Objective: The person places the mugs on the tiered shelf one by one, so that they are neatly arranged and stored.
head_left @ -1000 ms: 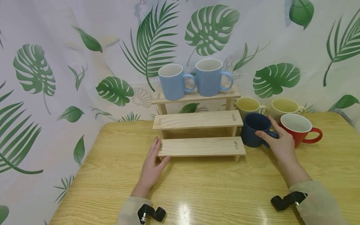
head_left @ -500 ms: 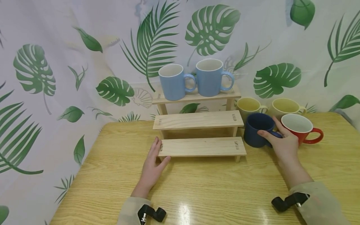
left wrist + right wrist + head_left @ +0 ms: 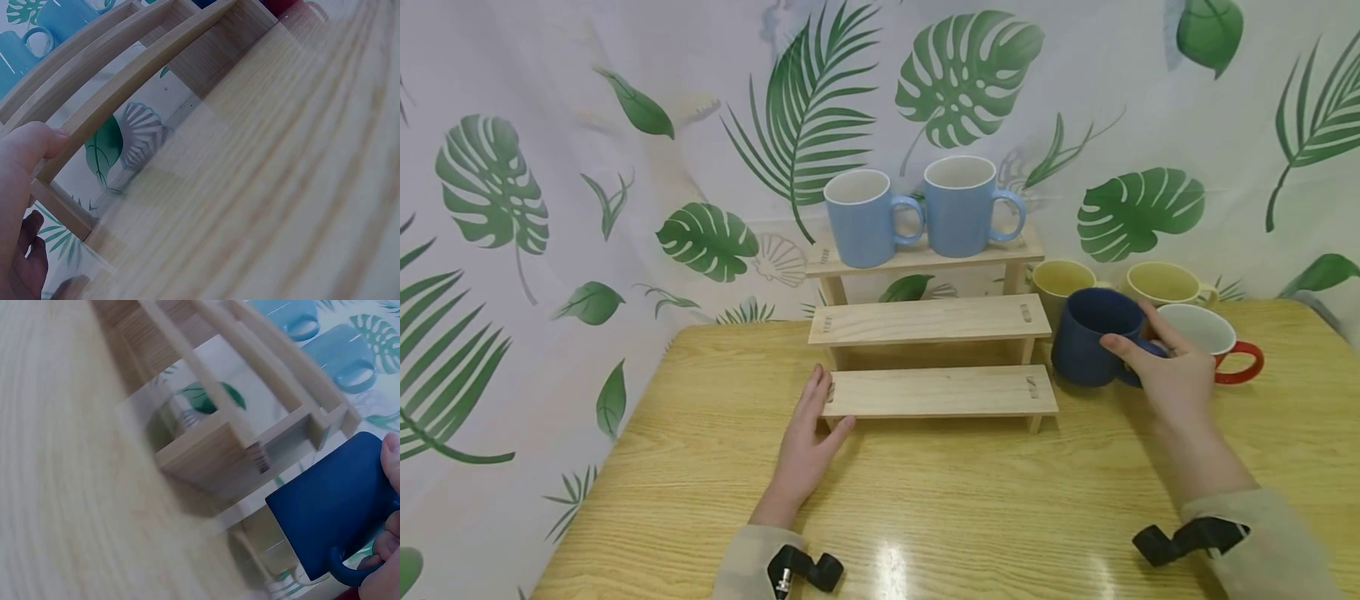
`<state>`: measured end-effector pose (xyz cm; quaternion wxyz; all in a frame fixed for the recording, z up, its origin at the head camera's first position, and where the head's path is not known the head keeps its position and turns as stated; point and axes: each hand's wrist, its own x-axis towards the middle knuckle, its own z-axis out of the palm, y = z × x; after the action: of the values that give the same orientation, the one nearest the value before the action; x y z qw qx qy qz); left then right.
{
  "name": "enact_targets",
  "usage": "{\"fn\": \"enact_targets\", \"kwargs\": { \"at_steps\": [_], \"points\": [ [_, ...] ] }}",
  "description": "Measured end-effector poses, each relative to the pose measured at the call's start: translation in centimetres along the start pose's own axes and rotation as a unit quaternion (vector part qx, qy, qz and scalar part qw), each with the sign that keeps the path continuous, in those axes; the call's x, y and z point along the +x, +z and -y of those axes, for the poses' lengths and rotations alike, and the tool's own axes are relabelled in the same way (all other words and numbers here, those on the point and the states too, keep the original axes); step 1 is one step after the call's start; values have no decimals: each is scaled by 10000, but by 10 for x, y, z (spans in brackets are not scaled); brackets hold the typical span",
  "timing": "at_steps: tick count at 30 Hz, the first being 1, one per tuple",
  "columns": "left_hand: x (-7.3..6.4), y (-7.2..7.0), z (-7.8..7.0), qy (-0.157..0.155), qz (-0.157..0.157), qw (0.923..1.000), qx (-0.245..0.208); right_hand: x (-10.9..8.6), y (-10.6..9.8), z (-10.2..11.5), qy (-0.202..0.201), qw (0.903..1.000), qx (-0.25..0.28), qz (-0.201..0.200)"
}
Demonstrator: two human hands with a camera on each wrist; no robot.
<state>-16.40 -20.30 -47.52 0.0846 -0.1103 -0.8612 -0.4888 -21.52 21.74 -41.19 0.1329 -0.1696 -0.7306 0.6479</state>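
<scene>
My right hand (image 3: 1176, 375) grips a dark blue mug (image 3: 1086, 346) by its handle, with the thumb at the rim. In the right wrist view the dark blue mug (image 3: 337, 500) appears raised off the table, beside the right end of a three-step wooden rack (image 3: 206, 456). My left hand (image 3: 805, 442) rests on the left end of the lowest step of the wooden rack (image 3: 936, 392). Its thumb touches the front edge in the left wrist view, and its fingers lie along the side. Both lower steps are bare.
Two light blue mugs (image 3: 861, 221) stand on the top step. Two yellow mugs (image 3: 1161, 283) stand right of the rack, behind the dark blue one. A red mug (image 3: 1206, 329) with white inside is partly behind my right hand. Leaf-patterned cloth (image 3: 700, 100) hangs behind the table (image 3: 925, 500).
The dark blue mug has shifted right and slightly up with my right hand, and now hides part of the yellow and red mugs. My left hand has stayed on the rack.
</scene>
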Motion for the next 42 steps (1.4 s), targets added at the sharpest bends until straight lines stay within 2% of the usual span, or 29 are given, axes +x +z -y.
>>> {"fn": "enact_targets", "kwargs": {
  "at_steps": [6,10,13,15,21,24,28,33,36,42],
  "points": [
    [0,0,3,10,-10,10000,-29,-7,-4,15,199,9987,477,44],
    [0,0,2,1,-12,10000,-41,-14,-4,26,170,9987,488,44],
    [0,0,2,-4,-14,10000,-18,-19,-5,34,129,9967,795,34],
    [0,0,2,-7,-21,10000,11,-23,-4,38,108,9929,1186,37],
    [0,0,4,64,-63,9999,119,-33,-1,48,-223,9844,1743,-110],
    [1,0,5,86,-74,9998,179,-38,0,53,-383,9751,2185,15],
    [2,-1,6,106,-76,9998,171,-43,0,58,-542,9607,2697,372],
    [3,-2,6,115,-65,9997,186,-50,3,60,-688,9631,2552,502],
    [3,-2,6,117,-37,9997,212,-54,6,60,-630,9702,2301,420],
    [2,-1,8,100,-62,9998,170,-58,17,56,-560,9710,2202,749]
  ]
}}
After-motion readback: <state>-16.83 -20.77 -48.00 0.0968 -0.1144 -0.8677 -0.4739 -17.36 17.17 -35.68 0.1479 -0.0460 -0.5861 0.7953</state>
